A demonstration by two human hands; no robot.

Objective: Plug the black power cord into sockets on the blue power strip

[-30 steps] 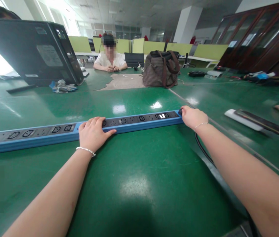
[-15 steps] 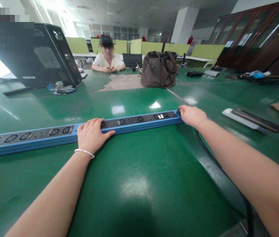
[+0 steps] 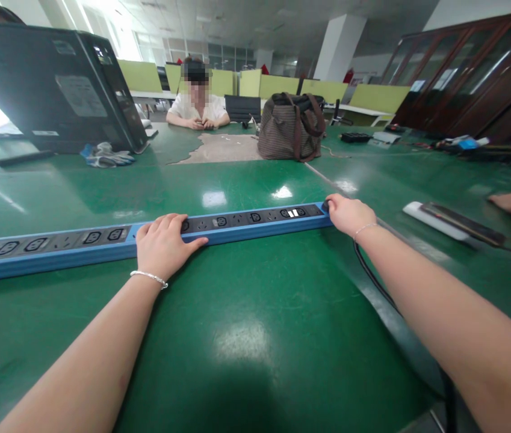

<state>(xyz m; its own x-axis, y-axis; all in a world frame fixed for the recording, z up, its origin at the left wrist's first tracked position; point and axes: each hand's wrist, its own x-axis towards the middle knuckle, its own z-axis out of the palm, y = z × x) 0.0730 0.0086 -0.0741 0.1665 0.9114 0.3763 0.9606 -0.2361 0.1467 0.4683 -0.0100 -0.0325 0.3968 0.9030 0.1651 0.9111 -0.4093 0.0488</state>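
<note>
Power strip (image 3: 237, 223) at 12 o'clock: we grip its body with the left hand (image 3: 161, 243) and its black cable end (image 3: 325, 205), toward 1 o'clock, with the right hand (image 3: 352, 215).

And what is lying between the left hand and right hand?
In the head view, a stretch of the blue power strip with sockets runs between the left hand and the right hand; two white marks sit nearer the right.

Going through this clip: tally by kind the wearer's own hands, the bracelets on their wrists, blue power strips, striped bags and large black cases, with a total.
Wearer's hands: 2 (left hand, right hand)
Bracelets: 2 (left wrist's bracelet, right wrist's bracelet)
Blue power strip: 1
Striped bag: 1
Large black case: 1
Total: 7
</note>
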